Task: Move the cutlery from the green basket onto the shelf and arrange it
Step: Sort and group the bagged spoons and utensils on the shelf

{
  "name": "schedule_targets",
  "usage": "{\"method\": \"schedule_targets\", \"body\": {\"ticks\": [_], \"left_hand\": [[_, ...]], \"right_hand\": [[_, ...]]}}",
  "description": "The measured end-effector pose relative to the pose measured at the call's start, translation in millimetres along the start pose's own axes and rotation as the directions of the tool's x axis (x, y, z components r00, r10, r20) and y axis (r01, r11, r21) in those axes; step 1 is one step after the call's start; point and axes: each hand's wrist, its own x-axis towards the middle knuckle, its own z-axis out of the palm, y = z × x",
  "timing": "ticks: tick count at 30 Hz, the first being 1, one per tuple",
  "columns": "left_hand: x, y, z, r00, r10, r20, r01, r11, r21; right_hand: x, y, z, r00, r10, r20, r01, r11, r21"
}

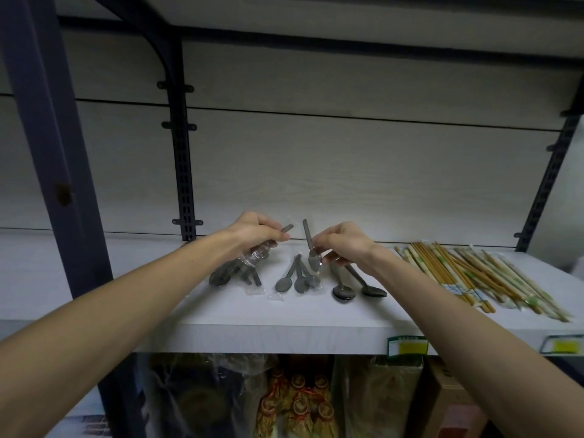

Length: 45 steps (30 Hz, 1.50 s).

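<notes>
Forearms: two bare forearms reach in from the bottom corners, nearest the camera, toward the shelf.
Left hand point(256, 230): fingers curled round a bundle of grey metal spoons in clear plastic wrap point(243, 263), lifted at the handle end, bowls down near the shelf.
Right hand point(343, 245): fingertips pinch a single wrapped grey spoon point(311, 248), held tilted, handle up, bowl down.
Cutlery on shelf: three small wrapped grey spoons point(295, 279) lie between the hands; just right of them, larger dark grey spoons point(354, 287) lie with bowls toward the front edge.
Shelf: white wood-grain board point(94, 289) carrying all of this.
Chopsticks: a spread pile of bamboo chopsticks in paper sleeves point(480, 276) at the right end, well apart from the spoons.
Edge labels: green and yellow price tags point(406, 345) on the shelf's front edge.
Below: packaged goods in clear wrap point(297, 403) on the lower level.
</notes>
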Motion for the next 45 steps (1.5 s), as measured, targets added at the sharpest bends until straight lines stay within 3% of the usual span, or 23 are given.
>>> {"method": "schedule_targets", "body": {"ticks": [9, 12, 15, 18, 21, 23, 25, 28, 31, 34, 37, 45], "left_hand": [[0, -2, 5, 1.0, -0.022, -0.016, 0.02, 0.996, -0.081], [2, -4, 11, 0.998, -0.06, 0.023, 0.061, 0.997, -0.037], [1, -8, 15, 0.989, -0.113, 0.099, 0.107, 0.992, 0.06], [4, -14, 2, 0.997, -0.049, 0.067, 0.03, 0.968, 0.249], [0, -15, -24, 0.994, 0.103, -0.027, -0.07, 0.825, 0.56], [-7, -18, -40, 0.982, 0.166, -0.089, -0.041, 0.648, 0.76], [-12, -26, -50, 0.981, 0.159, -0.111, 0.005, 0.552, 0.834], [-13, -43, -60, 0.994, 0.059, -0.087, 0.044, 0.514, 0.857], [-10, -54, -67, 0.994, 0.041, -0.097, 0.062, 0.515, 0.855], [-8, -55, -66, 0.995, 0.038, -0.094, 0.063, 0.493, 0.868], [-6, -53, -66, 0.995, 0.015, -0.096, 0.077, 0.484, 0.872], [-3, -54, -66, 0.987, -0.026, -0.157, 0.145, 0.565, 0.812]], "right_hand": [[-2, 1, -1, 1.0, 0.018, 0.003, -0.018, 0.999, 0.027], [0, 3, 0, 0.999, 0.029, 0.016, -0.029, 0.999, 0.015], [3, 6, 3, 1.0, 0.017, 0.013, -0.015, 0.984, -0.176], [12, 6, 10, 0.996, -0.06, -0.064, 0.034, 0.936, -0.35], [19, -2, 28, 0.981, -0.172, -0.088, 0.121, 0.901, -0.416], [20, -10, 46, 0.967, -0.239, -0.085, 0.164, 0.846, -0.508], [21, -16, 63, 0.955, -0.28, -0.094, 0.165, 0.77, -0.617], [26, -22, 83, 0.94, -0.338, -0.053, 0.192, 0.648, -0.737], [32, -28, 100, 0.929, -0.369, 0.004, 0.263, 0.654, -0.71], [37, -31, 111, 0.93, -0.338, 0.141, 0.333, 0.619, -0.711], [38, -26, 115, 0.92, -0.295, 0.26, 0.38, 0.504, -0.776], [40, -26, 104, 0.851, -0.362, 0.381, 0.496, 0.315, -0.809]]}}
